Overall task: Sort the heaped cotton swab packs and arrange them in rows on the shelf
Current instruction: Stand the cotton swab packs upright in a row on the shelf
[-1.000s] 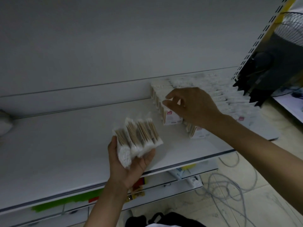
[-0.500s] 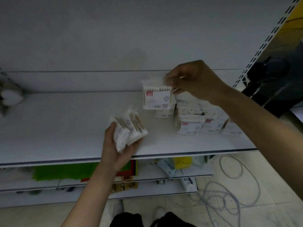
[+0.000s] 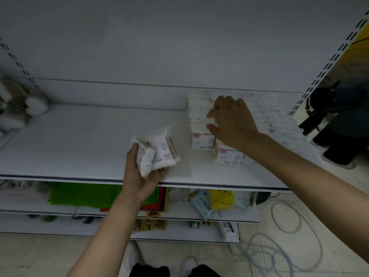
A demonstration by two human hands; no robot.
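Observation:
My left hand [image 3: 139, 176] grips a small bunch of clear cotton swab packs [image 3: 157, 151] just above the front edge of the white shelf [image 3: 83, 140]. Rows of swab packs [image 3: 201, 124] stand on the right part of the shelf, running back to the rear wall. My right hand [image 3: 231, 120] rests on top of the leftmost row, fingers spread over the packs, nothing lifted in it. A front pack with a red label [image 3: 227, 155] stands below my right wrist.
Pale round items [image 3: 30, 105] lie at the shelf's far left. Lower shelves hold green sheets [image 3: 79, 193], a blue-white packet [image 3: 203, 203] and a yellow bag [image 3: 222, 198]. Coiled cables [image 3: 285, 220] lie on the floor at right. A dark fan [image 3: 335, 108] stands beyond the right upright.
My right hand carried one pack above the rows half a second ago; now it is down on the leftmost row with the pack set among the others. The view has tilted down.

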